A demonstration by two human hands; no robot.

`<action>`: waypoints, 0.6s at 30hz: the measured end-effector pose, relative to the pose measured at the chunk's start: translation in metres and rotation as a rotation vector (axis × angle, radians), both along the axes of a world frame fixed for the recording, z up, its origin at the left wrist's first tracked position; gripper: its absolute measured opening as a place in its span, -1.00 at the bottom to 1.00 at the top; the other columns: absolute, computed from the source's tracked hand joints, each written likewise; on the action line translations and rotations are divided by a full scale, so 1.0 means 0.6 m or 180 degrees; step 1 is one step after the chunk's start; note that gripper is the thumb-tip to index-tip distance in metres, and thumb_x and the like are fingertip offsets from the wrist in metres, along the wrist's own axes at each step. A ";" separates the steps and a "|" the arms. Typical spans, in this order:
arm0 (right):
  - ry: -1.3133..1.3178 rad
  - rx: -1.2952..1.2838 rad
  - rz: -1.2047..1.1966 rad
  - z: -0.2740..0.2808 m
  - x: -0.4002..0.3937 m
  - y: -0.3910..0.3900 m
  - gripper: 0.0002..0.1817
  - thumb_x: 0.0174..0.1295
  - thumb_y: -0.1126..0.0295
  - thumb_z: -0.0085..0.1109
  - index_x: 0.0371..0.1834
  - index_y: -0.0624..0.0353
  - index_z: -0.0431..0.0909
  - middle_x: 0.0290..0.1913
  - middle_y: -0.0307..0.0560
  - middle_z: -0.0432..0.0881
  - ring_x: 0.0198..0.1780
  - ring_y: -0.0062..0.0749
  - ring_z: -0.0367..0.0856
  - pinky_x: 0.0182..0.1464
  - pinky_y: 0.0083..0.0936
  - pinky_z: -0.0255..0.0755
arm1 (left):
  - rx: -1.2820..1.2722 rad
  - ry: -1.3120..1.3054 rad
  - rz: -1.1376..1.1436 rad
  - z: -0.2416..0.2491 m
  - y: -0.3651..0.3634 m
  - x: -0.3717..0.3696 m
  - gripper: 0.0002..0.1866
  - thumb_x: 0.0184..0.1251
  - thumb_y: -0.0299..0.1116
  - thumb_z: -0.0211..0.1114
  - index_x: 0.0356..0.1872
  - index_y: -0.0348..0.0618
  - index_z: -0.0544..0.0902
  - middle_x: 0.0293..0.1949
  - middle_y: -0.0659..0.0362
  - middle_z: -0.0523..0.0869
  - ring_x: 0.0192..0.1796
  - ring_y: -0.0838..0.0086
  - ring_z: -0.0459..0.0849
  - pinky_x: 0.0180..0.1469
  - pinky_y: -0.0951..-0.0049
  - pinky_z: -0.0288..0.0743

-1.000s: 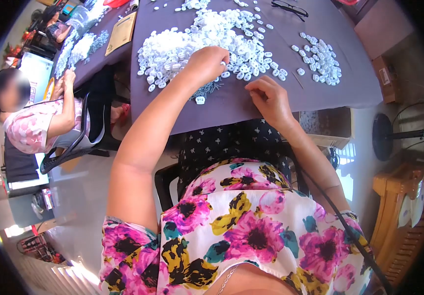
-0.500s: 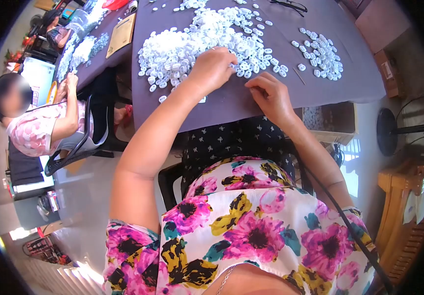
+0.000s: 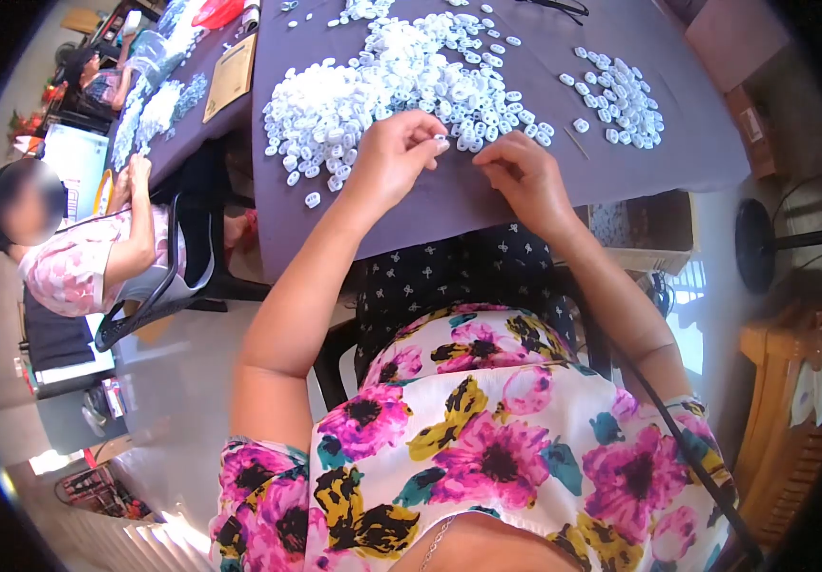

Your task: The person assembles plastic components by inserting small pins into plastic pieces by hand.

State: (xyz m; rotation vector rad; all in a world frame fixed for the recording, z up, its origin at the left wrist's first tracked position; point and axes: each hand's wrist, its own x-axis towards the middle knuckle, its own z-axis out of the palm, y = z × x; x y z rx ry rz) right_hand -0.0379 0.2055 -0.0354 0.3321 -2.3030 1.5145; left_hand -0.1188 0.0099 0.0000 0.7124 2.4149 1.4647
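Note:
Between the thumb and fingers of my left hand is a small white oval piece, held just in front of a large pile of the same white oval pieces with dark marks or holes. My right hand is close by on the right, its fingertips pinched together and pointing at my left hand. Whatever those fingers hold, if anything, is too small to make out. Farther right lies a smaller group of white oval pieces. A thin stick rests on the cloth between the two groups.
Black glasses lie at the far side of the grey-covered table. An open box stands below the front edge. At left, a seated person works at another table, with a clipboard nearby.
My left hand has drawn back from the pile's edge toward me and turned, and a white piece now shows in its fingertips. My right hand has barely moved.

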 end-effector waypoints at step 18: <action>-0.1290 -0.2132 0.1133 0.052 0.055 -0.043 -0.90 0.27 0.60 0.13 -0.18 0.32 0.56 -0.34 -0.18 0.63 -0.33 -0.56 0.63 -0.27 -0.63 0.54 | 0.1057 -0.0175 0.0565 0.039 -0.014 0.164 -0.76 0.27 -0.61 0.22 -0.05 -0.29 0.66 -0.22 0.24 0.67 -0.23 0.61 0.64 -0.12 0.61 0.51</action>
